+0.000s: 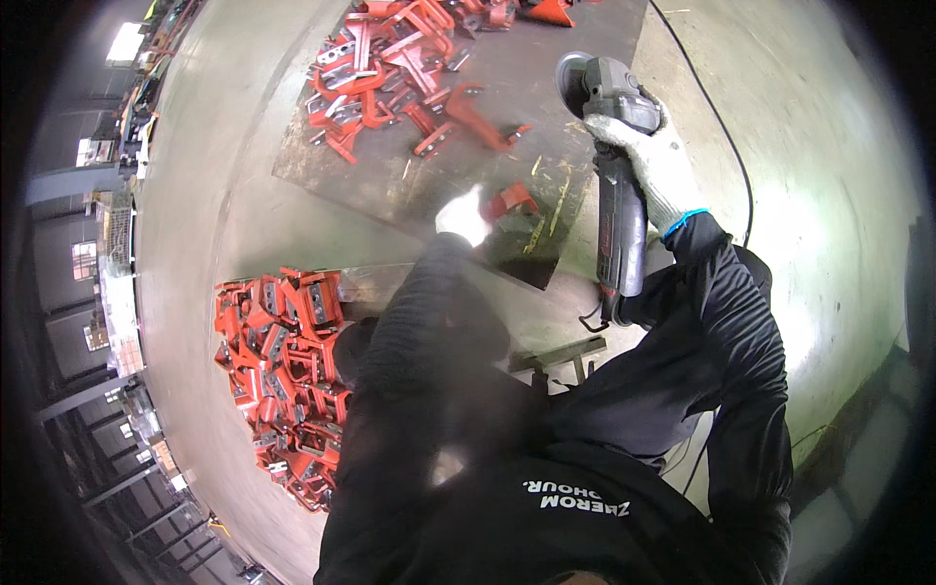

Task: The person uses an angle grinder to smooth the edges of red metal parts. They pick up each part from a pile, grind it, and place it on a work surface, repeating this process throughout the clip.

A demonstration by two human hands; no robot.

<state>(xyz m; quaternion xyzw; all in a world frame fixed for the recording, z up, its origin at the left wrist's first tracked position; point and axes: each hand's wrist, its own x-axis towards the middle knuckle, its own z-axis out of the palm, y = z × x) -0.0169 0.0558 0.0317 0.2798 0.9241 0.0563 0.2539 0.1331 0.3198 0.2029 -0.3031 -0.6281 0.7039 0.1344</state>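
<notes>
My right hand (648, 161), in a white glove with a blue cuff edge, is wrapped round the head end of a dark angle grinder (621, 219). The grinder's disc (573, 84) points to the far left, and its body runs back toward me. My left hand (463, 216), also in a white glove, is bleached out by glare, so its fingers cannot be made out. It is right beside a red metal bracket (511, 201) on a dark metal plate (429, 190) and seems to touch it. Another red bracket (478, 119), blurred, is farther off.
A heap of red brackets (390, 63) covers the plate's far left part. More brackets are piled (288, 380) at the near left, beside my left arm. A black cable (726, 136) curves over the floor at the right. A metal stand (565, 356) is near my legs.
</notes>
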